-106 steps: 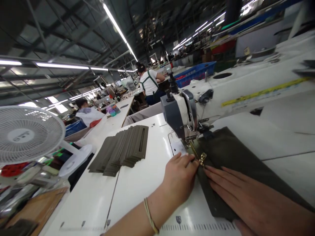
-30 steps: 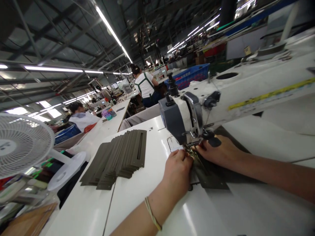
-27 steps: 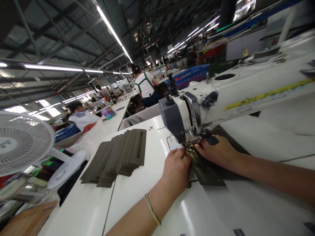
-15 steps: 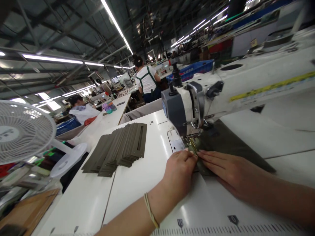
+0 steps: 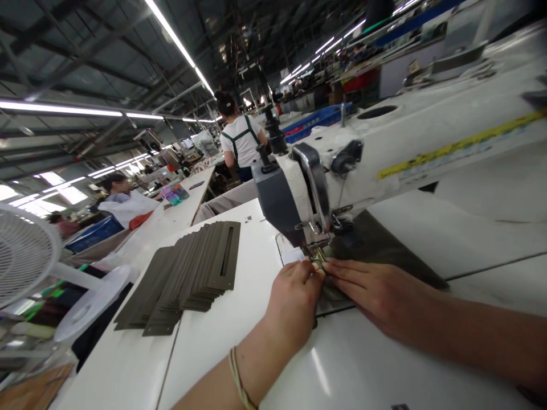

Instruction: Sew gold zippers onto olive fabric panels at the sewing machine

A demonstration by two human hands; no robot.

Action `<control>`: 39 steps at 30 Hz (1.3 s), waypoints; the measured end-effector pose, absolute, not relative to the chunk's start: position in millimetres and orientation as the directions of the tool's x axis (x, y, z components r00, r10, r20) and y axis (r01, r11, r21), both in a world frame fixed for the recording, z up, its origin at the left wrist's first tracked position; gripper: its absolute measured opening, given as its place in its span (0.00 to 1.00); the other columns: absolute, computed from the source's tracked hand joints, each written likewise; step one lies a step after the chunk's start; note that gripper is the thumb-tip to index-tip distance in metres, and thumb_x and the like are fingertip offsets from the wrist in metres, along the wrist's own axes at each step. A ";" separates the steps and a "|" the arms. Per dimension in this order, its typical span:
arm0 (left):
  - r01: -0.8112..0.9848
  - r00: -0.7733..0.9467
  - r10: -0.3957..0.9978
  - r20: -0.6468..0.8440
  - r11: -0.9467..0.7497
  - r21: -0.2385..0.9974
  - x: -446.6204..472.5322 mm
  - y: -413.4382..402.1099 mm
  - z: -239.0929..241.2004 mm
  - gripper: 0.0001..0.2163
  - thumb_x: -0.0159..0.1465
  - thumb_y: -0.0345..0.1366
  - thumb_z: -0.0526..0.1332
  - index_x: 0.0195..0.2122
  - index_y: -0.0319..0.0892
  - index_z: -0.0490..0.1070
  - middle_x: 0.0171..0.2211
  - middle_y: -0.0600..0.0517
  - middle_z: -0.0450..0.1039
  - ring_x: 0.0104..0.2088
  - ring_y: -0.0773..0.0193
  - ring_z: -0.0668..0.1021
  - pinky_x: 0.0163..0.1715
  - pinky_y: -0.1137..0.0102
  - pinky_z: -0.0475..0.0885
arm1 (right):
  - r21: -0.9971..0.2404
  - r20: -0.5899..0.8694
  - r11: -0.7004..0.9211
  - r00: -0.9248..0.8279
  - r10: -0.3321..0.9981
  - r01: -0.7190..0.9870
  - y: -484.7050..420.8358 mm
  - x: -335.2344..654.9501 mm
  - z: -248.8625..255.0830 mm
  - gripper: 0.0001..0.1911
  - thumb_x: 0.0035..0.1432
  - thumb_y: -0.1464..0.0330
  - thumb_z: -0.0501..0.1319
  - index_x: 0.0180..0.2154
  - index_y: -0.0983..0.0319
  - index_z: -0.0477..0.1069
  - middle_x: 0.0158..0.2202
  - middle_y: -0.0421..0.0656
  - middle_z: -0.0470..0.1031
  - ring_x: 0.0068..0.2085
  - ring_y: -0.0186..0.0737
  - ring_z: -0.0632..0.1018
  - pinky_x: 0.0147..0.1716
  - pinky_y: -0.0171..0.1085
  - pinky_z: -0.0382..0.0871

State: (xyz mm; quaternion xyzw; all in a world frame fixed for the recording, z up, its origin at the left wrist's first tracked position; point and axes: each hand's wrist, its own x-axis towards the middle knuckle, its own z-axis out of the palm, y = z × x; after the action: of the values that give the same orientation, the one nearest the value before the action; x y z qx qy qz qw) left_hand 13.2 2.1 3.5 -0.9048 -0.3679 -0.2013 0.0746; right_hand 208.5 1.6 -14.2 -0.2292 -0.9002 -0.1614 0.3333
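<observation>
A dark olive fabric piece (image 5: 384, 250) lies under the presser foot of a white sewing machine (image 5: 325, 176). My left hand (image 5: 293, 299) is curled, its fingertips pinching the fabric's near edge by a gold zipper (image 5: 319, 257) just in front of the needle. My right hand (image 5: 376, 290) lies flat on the fabric with fingers stretched out, tips touching the left hand's. A fanned stack of slotted olive pieces (image 5: 188, 273) rests on the table to the left.
A white desk fan (image 5: 25, 256) stands at the left edge of the white table (image 5: 205, 353). Two other people sit at benches behind, one in a white shirt with green straps (image 5: 239, 139). A blue crate (image 5: 316, 117) sits beyond the machine.
My right hand went from behind the presser foot to lying flat on the fabric in front of it. The left hand stayed pinching at the needle. The view shifted slightly right.
</observation>
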 end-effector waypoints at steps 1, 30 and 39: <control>0.704 0.645 0.650 0.403 -0.710 0.019 12.6 3.4 3.9 0.08 0.68 0.26 0.54 0.40 0.39 0.72 0.37 0.45 0.75 0.37 0.57 0.79 0.40 0.62 0.78 | 0.108 0.675 0.851 -0.666 0.316 0.513 3.0 208.7 -14.4 0.22 0.55 0.83 0.48 0.43 0.72 0.77 0.43 0.54 0.80 0.45 0.44 0.80 0.47 0.39 0.77; 0.789 0.604 0.713 0.358 -0.599 -0.138 22.4 -10.6 1.7 0.03 0.62 0.25 0.62 0.35 0.39 0.72 0.31 0.49 0.74 0.27 0.58 0.78 0.27 0.67 0.76 | 0.090 0.730 0.835 -0.606 0.315 0.543 6.9 199.9 -12.0 0.20 0.56 0.84 0.47 0.37 0.71 0.77 0.37 0.51 0.81 0.38 0.43 0.82 0.38 0.38 0.80; 0.805 0.583 0.745 0.323 -0.585 -0.104 23.1 1.2 5.3 0.04 0.60 0.25 0.61 0.34 0.38 0.73 0.33 0.46 0.74 0.30 0.55 0.78 0.29 0.62 0.78 | 0.097 0.745 0.808 -0.581 0.329 0.582 15.0 199.7 -14.1 0.21 0.60 0.83 0.46 0.40 0.69 0.77 0.39 0.48 0.81 0.39 0.40 0.81 0.41 0.35 0.79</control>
State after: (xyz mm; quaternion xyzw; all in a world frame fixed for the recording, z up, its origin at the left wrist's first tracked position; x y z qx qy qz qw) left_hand 23.1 1.2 5.3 -0.8816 -0.4395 -0.1232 0.1204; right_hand 199.7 15.0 -14.1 -0.2608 -0.8731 -0.1677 0.3763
